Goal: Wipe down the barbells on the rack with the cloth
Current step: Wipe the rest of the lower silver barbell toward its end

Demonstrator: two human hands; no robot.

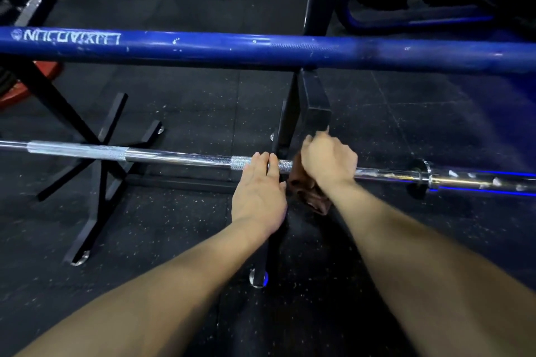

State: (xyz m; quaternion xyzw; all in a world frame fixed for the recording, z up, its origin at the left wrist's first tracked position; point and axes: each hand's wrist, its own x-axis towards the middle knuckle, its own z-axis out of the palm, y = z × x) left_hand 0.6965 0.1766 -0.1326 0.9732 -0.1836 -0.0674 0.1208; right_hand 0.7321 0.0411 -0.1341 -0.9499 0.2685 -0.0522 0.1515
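Head view: the silver bar (179, 158) runs 9 to 3 o'clock straight across in front of both hands, long axis left-right, sitting on the black rack (314, 104) whose upright stands just behind it at 12 o'clock from the hands. The right hand (329, 158) is curled over the bar w/ the brown cloth (309, 194) bunched under the palm, a loose tail of cloth hanging below the bar toward 6 o'clock. The left hand (259, 191) lies just beside it at 9 o'clock, fingers straight and laid flat over the bar, holding nothing (looks like steadying, as a guess). The hands are close but apart, w/ a strip of bar between them.

The right hand has the cloth, so the wipe likely runs along the axis: toward 3 o'clock lies the collar and sleeve (475, 181), toward 9 o'clock the long bare shaft past the left hand.

Materials: the bar is polished chrome, smooth and glossy, w/ rough cross-hatched grip bands; one band sits under the left fingers. The cloth is soft and creased. The blue bar (261, 48) lies parallel further out at 12 o'clock, paint chipped, white lettering near its left end. The floor (174, 226) is black speckled rubber.
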